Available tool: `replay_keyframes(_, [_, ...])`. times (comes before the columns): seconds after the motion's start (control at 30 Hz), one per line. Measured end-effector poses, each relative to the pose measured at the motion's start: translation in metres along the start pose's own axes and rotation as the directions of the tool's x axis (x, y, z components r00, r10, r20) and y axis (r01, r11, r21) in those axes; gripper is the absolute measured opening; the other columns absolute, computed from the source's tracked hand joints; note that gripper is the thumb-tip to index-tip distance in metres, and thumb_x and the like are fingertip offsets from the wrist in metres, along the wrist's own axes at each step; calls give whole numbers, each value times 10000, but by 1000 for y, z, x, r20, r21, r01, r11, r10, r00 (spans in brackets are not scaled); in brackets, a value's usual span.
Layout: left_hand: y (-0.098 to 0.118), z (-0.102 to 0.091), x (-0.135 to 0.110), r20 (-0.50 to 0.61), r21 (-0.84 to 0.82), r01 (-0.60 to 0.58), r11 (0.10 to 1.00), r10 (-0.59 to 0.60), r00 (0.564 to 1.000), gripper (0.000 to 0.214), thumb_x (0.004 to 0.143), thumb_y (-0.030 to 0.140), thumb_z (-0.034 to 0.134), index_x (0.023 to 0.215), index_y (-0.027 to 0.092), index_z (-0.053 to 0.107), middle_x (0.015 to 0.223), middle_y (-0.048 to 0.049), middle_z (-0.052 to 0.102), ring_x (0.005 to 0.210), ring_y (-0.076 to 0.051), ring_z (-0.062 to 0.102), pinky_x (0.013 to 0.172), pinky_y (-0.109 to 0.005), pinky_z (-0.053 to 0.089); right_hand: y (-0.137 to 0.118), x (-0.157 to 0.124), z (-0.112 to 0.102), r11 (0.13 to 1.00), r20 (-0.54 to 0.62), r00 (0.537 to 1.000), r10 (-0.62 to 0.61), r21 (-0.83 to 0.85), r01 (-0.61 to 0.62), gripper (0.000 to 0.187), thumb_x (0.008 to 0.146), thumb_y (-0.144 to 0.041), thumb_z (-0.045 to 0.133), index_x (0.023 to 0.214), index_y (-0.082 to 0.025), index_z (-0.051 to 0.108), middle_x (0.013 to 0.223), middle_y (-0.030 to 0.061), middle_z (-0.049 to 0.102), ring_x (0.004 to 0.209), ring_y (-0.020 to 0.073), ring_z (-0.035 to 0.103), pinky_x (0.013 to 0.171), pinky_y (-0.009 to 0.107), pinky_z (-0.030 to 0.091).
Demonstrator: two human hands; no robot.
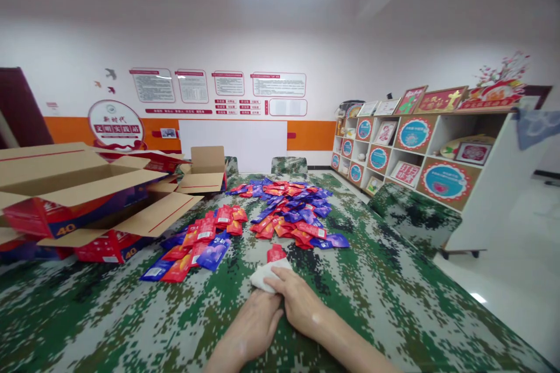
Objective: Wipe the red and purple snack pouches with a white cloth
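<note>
My right hand (301, 302) is closed on a folded white cloth (261, 275), fingers pressed over its top. The cloth lies across the near part of a small red packet (275, 253), whose far end sticks out beyond it. Just to the left, my left hand (257, 320) is curled under the cloth and seems to grip the packet's near end; its fingertips are hidden. Both hands touch above the camouflage-patterned table cover (350, 315). Ahead lies a big heap of red and purple packets (289, 210), with a smaller group of packets (196, 245) to its left.
Open cardboard boxes (83, 186) crowd the table's left side, and a smaller open box (207, 169) stands behind them. Camouflage-covered chairs (415, 218) stand around the table. A white shelf unit (476, 186) with framed pictures is on the right.
</note>
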State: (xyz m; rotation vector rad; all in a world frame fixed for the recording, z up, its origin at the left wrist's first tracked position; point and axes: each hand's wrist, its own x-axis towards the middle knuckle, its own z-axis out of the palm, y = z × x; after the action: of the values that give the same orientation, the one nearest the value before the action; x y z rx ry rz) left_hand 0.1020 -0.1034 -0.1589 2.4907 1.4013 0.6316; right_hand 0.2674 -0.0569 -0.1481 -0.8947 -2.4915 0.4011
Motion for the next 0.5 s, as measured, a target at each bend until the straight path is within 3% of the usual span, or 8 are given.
replay_keyframes(0.27, [-3,-5,4,14,11,-52,999,51,999,552,861,210,438,1395,244,302,1450,-43,329,1317,-216,315,1111,-392,262,40,60,-5,990,94,995,47,-139,-34,443,803,-195,484,1238,-165,561,1360,139,464,1232,268,431,1047,370,302])
replay_keyframes(0.37, [-2,-8,3,35,24,-39,999,38,999,526,871,241,433,1386,225,330,1440,-48,352,1317,-215,315,1109,-380,268,55,82,-1,978,65,993,103,-188,-89,433,817,-132,424,1224,-137,572,1309,159,513,1181,264,485,1017,360,335])
replay_keyframes(0.5, [4,-13,3,53,37,-23,999,21,998,521,867,247,433,1378,210,339,1432,-57,361,1307,-223,329,1104,-386,271,65,93,4,982,44,995,87,-173,-78,420,826,-128,406,1202,-147,591,1298,151,526,1165,257,500,1006,360,347])
